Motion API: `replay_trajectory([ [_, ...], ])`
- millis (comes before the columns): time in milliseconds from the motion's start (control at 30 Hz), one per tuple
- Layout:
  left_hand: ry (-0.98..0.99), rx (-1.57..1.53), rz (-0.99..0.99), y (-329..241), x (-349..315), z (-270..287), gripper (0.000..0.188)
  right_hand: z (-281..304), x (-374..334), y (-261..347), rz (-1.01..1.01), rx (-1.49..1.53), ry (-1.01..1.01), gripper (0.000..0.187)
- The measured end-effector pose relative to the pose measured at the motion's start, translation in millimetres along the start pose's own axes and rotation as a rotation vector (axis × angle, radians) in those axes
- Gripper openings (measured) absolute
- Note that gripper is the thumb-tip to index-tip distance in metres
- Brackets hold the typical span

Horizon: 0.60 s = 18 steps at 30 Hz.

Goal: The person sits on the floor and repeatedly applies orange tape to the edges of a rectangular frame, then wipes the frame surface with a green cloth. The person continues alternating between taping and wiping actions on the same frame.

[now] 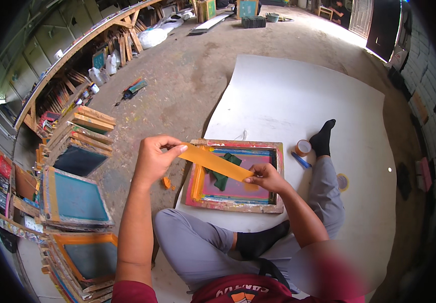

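A strip of orange-brown adhesive tape point(215, 161) is stretched between my two hands, slanting down to the right. Its left end is pinched between thumb and fingers of my left hand point(158, 156); my right hand point(268, 178) pinches the other end. Beneath the strip lies a paint-stained wooden screen-printing frame point(233, 206) with tape along its inner left side. A dark green cloth point(221, 182) rests inside the frame, partly covered by the tape. To the right of the frame are a roll of brown tape point(303, 147) and a blue cutter point(301, 160).
The frame lies on a large white sheet point(298, 91), where I sit with legs bent around it. Another tape roll point(342, 182) is beside my right leg. Stacked screen frames point(76, 194) stand at the left. An orange scrap point(166, 183) lies on the floor.
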<state>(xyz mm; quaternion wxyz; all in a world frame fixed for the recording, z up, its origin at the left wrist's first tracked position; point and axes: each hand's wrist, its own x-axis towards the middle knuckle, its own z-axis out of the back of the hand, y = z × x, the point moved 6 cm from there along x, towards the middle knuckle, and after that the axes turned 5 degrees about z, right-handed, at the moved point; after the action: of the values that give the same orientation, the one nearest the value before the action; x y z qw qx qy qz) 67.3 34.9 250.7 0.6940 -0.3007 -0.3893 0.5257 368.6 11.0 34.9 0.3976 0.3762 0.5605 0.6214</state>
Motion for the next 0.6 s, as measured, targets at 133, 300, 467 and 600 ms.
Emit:
replay_trajectory([
  [133,0.01,-0.102,0.08,36,-2,10,0.01,25,-24,-46,-0.034,0.003,-0.093,0.025],
  [300,-0.029,-0.158,0.143,93,-6,15,0.01,48,-52,-70,-0.13,0.04,-0.272,0.021],
  [467,-0.052,-0.272,0.3,190,-17,-17,0.012,67,-71,-87,-0.169,0.151,-0.465,0.021],
  [600,0.089,-0.334,0.507,280,-36,-90,0.016,94,-89,-122,-0.247,0.108,-0.638,0.022],
])
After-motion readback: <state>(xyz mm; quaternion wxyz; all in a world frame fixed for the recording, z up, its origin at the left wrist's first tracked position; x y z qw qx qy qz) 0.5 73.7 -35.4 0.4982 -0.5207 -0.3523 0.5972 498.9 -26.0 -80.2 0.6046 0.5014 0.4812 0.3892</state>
